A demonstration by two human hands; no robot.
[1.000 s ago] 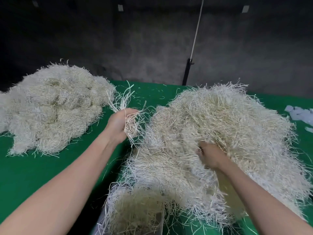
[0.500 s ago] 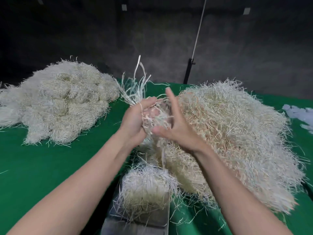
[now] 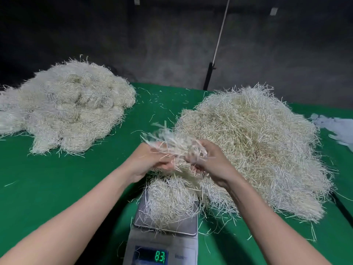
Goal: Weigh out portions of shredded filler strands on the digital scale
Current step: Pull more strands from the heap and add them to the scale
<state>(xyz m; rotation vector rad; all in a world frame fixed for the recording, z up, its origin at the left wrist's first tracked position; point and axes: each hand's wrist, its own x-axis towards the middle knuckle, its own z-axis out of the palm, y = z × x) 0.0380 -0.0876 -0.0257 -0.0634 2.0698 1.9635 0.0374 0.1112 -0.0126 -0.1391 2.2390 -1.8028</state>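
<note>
Where the right heap (image 3: 257, 146) spreads, strands (image 3: 205, 199) overlap the scale (image 3: 164, 243).

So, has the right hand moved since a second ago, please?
Yes. The right hand has pulled out of the large pile, where it was buried, and come leftward to the tuft in the left hand, above the scale.

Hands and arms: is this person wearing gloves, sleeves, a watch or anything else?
No. The left hand and right hand are bare, no gloves. The forearms show no sleeves, watch or bracelet. Strands cover parts of both hands, so rings are uncertain.
</note>
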